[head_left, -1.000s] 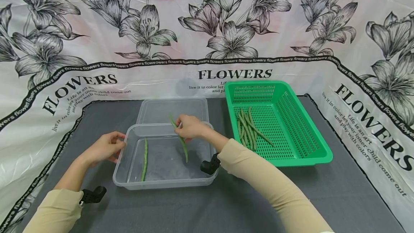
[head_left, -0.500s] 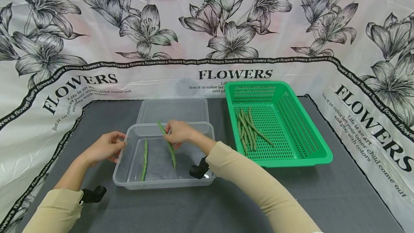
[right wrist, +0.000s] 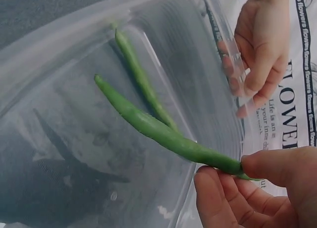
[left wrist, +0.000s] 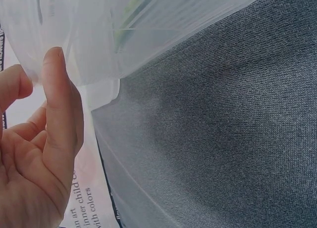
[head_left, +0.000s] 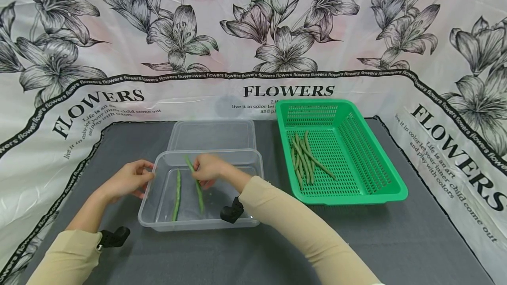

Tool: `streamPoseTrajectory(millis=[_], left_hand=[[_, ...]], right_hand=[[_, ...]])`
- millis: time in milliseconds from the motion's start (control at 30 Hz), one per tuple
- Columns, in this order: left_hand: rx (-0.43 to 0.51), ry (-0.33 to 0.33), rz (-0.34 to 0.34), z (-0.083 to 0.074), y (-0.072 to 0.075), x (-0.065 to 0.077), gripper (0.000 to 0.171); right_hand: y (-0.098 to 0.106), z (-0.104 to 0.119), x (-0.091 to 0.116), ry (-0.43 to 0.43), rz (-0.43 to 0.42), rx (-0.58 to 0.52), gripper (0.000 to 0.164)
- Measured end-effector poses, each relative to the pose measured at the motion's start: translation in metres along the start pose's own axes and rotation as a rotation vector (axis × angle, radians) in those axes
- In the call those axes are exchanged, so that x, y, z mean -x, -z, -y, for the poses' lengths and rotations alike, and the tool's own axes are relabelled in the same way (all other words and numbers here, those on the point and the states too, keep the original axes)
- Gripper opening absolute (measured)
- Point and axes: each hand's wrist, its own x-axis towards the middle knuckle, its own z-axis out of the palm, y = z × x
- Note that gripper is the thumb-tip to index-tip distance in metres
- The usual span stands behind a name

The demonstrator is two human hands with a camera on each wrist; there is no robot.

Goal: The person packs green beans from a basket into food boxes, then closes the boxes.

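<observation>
The right hand [head_left: 207, 169] pinches a slim, gently curved green bean [right wrist: 153, 131] over the floor of a clear plastic container [head_left: 202, 224]; the left hand [head_left: 128, 181], fingers loosely bent, is at the container's left wall. Inside lies another bean [head_left: 177, 197]. Behind the container sits a flat translucent lid [head_left: 214, 133]; right of it, a perforated green basket [head_left: 368, 175] with more beans [head_left: 304, 159]. Grey woven tabletop [head_left: 190, 258], white flower-printed cloth [head_left: 214, 96] behind.

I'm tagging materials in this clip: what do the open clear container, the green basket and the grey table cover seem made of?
Open clear container: probably glossy plastic; the left hand shows partly through its wall.
Green basket: likely moulded plastic, slightly shiny, walls and floor pierced by small openings.
Grey table cover: looks like matte woven or knitted fabric; the left wrist view shows thread texture.
</observation>
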Motion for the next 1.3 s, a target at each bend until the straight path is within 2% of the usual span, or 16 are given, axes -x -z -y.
streamPoseTrajectory(millis=[533,767,867,933,1033,1100,1167,1300], left_hand=[[-0.001,0.006,0.001,-0.002,-0.001,0.001,0.047],[-0.002,0.001,-0.005,-0.002,-0.001,0.001,0.046],[-0.003,0.003,-0.007,-0.002,-0.001,0.001,0.046],[-0.004,0.004,-0.007,-0.002,-0.001,0.000,0.046],[-0.004,0.002,-0.007,-0.001,-0.002,0.000,0.046],[-0.004,0.001,-0.006,-0.001,-0.002,0.001,0.046],[-0.005,-0.001,-0.005,-0.001,-0.001,0.001,0.046],[-0.005,-0.002,-0.005,-0.002,-0.001,0.002,0.046]], right_hand=[[-0.020,0.008,-0.016,-0.120,-0.008,-0.101,0.033],[-0.024,0.012,-0.019,-0.135,-0.006,-0.093,0.040],[-0.027,0.013,-0.021,-0.140,-0.007,-0.124,0.036],[-0.028,0.014,-0.022,-0.148,-0.010,-0.152,0.026],[-0.030,0.014,-0.023,-0.155,-0.013,-0.139,0.005],[-0.029,0.014,-0.022,-0.164,-0.014,-0.105,0.021],[-0.027,0.013,-0.021,-0.165,-0.013,-0.067,0.031],[-0.023,0.010,-0.018,-0.149,-0.010,-0.018,0.031]])
